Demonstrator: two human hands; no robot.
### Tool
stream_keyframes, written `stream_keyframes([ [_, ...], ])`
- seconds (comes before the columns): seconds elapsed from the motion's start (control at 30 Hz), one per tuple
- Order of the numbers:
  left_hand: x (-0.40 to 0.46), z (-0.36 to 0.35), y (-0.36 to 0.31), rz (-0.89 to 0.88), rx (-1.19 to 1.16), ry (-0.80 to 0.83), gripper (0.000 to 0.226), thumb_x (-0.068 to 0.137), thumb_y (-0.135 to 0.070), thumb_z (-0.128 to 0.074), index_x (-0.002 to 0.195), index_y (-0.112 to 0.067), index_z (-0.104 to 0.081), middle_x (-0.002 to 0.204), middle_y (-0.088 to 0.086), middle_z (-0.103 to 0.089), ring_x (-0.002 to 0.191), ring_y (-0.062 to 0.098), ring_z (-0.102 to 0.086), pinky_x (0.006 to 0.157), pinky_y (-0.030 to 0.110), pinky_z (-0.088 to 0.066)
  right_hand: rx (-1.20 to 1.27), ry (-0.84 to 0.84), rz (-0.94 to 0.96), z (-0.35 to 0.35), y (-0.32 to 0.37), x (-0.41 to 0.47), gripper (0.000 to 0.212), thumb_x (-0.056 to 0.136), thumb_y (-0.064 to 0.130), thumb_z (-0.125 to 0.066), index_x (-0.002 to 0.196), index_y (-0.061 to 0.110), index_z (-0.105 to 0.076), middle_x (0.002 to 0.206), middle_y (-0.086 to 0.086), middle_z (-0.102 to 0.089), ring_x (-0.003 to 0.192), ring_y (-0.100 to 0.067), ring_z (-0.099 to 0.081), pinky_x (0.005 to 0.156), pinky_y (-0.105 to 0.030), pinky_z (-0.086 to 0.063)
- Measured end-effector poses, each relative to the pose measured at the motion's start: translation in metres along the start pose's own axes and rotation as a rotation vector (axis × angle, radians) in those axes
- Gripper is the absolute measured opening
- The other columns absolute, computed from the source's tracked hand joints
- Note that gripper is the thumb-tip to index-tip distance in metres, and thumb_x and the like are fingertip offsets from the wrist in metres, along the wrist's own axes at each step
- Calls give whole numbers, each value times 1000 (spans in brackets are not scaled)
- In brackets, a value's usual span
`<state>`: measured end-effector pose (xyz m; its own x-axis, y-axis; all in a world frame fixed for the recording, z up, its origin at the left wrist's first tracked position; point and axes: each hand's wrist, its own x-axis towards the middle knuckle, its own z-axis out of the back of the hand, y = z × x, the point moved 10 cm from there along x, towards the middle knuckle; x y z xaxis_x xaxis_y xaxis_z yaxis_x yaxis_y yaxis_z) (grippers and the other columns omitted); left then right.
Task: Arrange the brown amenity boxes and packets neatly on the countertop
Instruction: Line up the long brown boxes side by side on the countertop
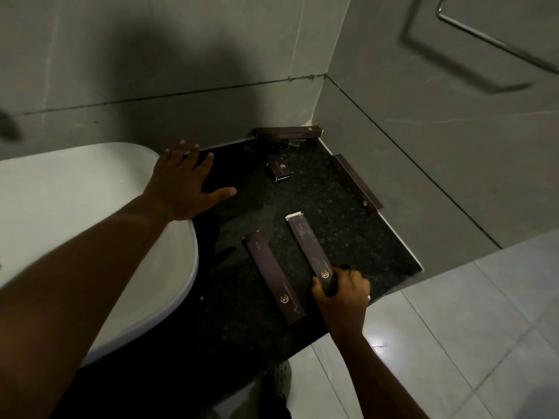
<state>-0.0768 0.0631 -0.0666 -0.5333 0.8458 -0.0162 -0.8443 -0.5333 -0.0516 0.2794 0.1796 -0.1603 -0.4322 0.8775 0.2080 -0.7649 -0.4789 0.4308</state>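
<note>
On the dark speckled countertop (332,213) lie several brown amenity boxes. My right hand (341,294) grips the near end of a long brown box (305,243) that lies flat and points away from me. A second long box (273,275) lies just left of it, nearly parallel. Another long box (287,133) leans against the back wall, and one more (357,182) leans on the right wall. A small brown box (279,170) sits in the middle toward the back. My left hand (184,186) rests flat, fingers spread, on the counter beside the basin.
A white basin (75,213) fills the left of the counter. Small dark items (290,143) lie under the back box. Grey tiled walls (408,131) form the corner, with a chrome towel ring (496,40) at upper right. Light floor tiles (469,328) lie beyond the counter's near edge.
</note>
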Motion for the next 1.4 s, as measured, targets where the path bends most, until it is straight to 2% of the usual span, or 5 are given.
stream_keyframes([
  [0.8, -3, 6, -4, -3, -11, -2, 111, 70, -89, -8, 152, -16, -20, 161, 16, -17, 149, 36, -8, 119, 53, -7, -6, 13, 7, 3, 4, 0, 48, 71, 41, -78, 106, 9, -70, 97, -10, -66, 89, -24, -57, 72, -25, -35],
  [1.0, -2, 6, -3, 4, -17, 0, 111, 69, -89, -7, 152, -17, -19, 161, 16, -17, 149, 36, -8, 119, 52, -7, 103, 25, -106, 10, -6, 33, 69, 79, 59, -57, 133, 17, -51, 124, -8, -52, 113, -21, -45, 87, -32, -43],
  [1.13, -1, 4, -3, 7, -19, -14, 110, 70, -88, -8, 152, -16, -20, 161, 15, -17, 149, 35, -8, 119, 52, -7, -57, -17, -47, 29, 3, 121, 69, 84, 55, -52, 141, 18, -39, 138, -11, -46, 125, -29, -43, 101, -45, -41],
  [1.3, 2, 1, 1, 19, -16, -13, 110, 69, -90, -8, 152, -18, -20, 162, 13, -17, 149, 34, -6, 120, 52, -7, -373, 233, -16, 5, -11, 203, 69, 87, 43, -59, 141, 7, -38, 139, -19, -46, 124, -38, -44, 103, -46, -40],
  [1.4, 5, -2, 3, 24, -15, 2, 112, 67, -92, -5, 153, -20, -18, 163, 10, -15, 150, 31, -3, 121, 51, -6, -439, 263, 10, -10, -17, 215, 63, 87, 40, -61, 139, 8, -43, 141, -20, -43, 127, -39, -40, 104, -47, -38],
])
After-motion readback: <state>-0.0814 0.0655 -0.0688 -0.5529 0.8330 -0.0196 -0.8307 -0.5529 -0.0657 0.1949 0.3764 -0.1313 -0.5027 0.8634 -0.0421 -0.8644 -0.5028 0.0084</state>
